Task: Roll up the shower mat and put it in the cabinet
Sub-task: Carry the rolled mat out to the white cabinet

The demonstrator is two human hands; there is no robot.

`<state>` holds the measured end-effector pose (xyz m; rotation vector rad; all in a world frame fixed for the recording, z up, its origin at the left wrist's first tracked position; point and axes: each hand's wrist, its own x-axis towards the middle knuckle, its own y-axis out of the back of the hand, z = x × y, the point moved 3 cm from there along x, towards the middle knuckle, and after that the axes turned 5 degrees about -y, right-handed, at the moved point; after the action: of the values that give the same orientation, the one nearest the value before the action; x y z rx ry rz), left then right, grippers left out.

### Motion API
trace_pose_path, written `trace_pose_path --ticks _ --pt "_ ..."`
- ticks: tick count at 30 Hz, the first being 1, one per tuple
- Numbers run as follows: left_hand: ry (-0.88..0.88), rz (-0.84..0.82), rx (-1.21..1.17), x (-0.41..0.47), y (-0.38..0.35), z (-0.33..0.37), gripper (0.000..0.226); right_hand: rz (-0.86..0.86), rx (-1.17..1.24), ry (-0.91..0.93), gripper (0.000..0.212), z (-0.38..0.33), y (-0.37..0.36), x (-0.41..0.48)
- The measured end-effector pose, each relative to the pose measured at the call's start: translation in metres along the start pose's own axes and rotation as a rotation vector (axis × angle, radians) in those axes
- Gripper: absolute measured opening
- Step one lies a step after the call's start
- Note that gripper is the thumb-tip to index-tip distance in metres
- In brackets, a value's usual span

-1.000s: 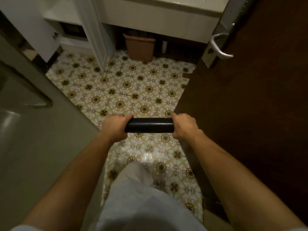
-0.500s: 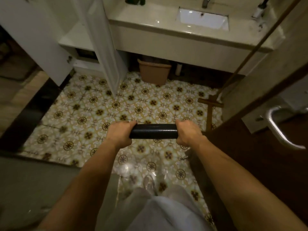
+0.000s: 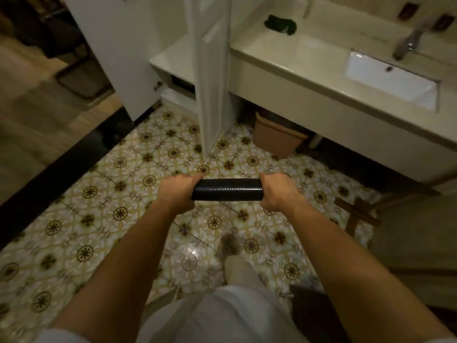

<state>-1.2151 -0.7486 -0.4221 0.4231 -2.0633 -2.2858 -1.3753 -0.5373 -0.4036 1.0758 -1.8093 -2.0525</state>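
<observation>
The shower mat [image 3: 227,189] is rolled into a tight black tube and held level in front of me, above the patterned floor tiles. My left hand [image 3: 179,193] grips its left end and my right hand [image 3: 278,191] grips its right end. The white cabinet [image 3: 173,58] stands ahead at the upper left with both doors swung open; its near door [image 3: 212,78] juts toward me edge-on. A pale shelf shows inside the cabinet. The mat's ends are hidden inside my fists.
A vanity counter with a white sink [image 3: 388,79] and tap runs along the right. Beneath it sits a tan bin [image 3: 277,137]. A wooden stick frame [image 3: 356,214] lies on the floor at right. A dark threshold strip [image 3: 61,164] borders the tiles at left.
The view has advanced through the doorway into the bathroom and lifted toward the cabinet and sink. The dark door has dropped out of view. Both hands keep the same grip on the rolled mat.
</observation>
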Motion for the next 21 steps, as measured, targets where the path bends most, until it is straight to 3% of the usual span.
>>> trace_pose_path --ticks 11,21 --pt "0.341 -0.015 -0.111 0.071 0.027 -0.127 0.049 -0.045 -0.110 0.305 0.046 -0.091 0.082 0.189" --pt "0.450 -0.031 -0.145 0.118 0.031 -0.281 0.040 -0.068 -0.156 0.418 0.050 -0.218 0.109 0.328"
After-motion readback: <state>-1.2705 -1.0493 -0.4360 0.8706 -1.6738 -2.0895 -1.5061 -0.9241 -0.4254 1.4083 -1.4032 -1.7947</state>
